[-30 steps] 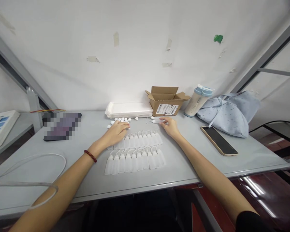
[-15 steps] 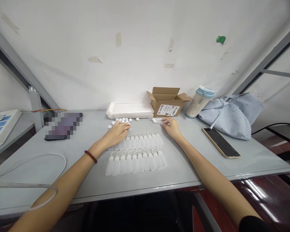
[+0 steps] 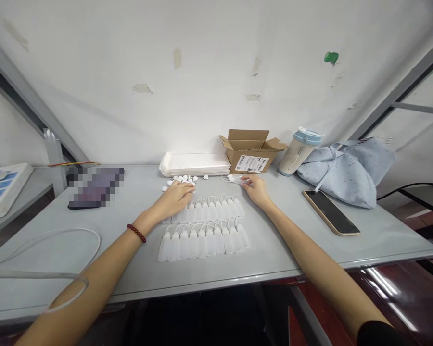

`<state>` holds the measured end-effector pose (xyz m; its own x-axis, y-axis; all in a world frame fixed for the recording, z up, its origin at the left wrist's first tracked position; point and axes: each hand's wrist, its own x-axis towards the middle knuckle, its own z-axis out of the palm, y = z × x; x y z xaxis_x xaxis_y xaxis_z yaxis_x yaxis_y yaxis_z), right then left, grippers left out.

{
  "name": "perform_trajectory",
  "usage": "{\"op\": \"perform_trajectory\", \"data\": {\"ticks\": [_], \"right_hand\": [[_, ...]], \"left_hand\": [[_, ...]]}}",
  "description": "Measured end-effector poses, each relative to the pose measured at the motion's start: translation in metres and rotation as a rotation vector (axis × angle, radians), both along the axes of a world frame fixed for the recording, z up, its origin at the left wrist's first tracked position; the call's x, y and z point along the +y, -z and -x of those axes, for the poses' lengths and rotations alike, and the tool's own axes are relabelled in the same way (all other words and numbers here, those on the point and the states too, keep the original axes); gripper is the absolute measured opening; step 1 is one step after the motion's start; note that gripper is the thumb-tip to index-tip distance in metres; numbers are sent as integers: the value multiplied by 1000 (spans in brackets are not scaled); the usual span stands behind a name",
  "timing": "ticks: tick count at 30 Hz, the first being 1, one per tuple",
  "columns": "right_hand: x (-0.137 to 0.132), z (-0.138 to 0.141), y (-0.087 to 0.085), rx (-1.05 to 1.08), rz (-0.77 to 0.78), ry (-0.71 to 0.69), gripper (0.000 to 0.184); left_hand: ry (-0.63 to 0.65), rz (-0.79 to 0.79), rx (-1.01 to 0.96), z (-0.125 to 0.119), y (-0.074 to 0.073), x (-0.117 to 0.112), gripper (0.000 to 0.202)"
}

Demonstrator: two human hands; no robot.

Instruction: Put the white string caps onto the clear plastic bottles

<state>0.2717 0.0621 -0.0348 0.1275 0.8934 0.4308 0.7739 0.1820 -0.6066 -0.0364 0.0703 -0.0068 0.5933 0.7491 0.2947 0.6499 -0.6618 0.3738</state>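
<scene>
Two rows of small translucent squeeze bottles lie side by side on the grey table. My left hand, with a red bead bracelet at the wrist, rests palm down at the left end of the far row, fingers curled near a heap of small white caps. My right hand lies beyond the right end of the far row and pinches a single small bottle lying on the table.
A stack of white trays and an open cardboard box stand at the wall. A tumbler, blue cloth bag and phone lie at the right. A clear hose loops at the left.
Both hands have stayed nearly where they were; the right hand has edged slightly toward the box with the small bottle. The camera has shifted a little.
</scene>
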Motion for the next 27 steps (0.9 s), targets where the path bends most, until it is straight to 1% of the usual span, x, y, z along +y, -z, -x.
{"op": "perform_trajectory", "data": {"ticks": [6, 14, 20, 27], "right_hand": [[1, -1, 2, -19, -11, -4, 20], [2, -2, 4, -44, 23, -1, 26], [4, -2, 6, -63, 54, -2, 29], [3, -1, 6, -63, 65, 2, 32]], "left_hand": [[-5, 0, 7, 0, 1, 0, 38], [-11, 20, 42, -1, -2, -1, 41], [-4, 19, 32, -1, -1, -1, 41], [-15, 72, 74, -1, -3, -2, 45]]}}
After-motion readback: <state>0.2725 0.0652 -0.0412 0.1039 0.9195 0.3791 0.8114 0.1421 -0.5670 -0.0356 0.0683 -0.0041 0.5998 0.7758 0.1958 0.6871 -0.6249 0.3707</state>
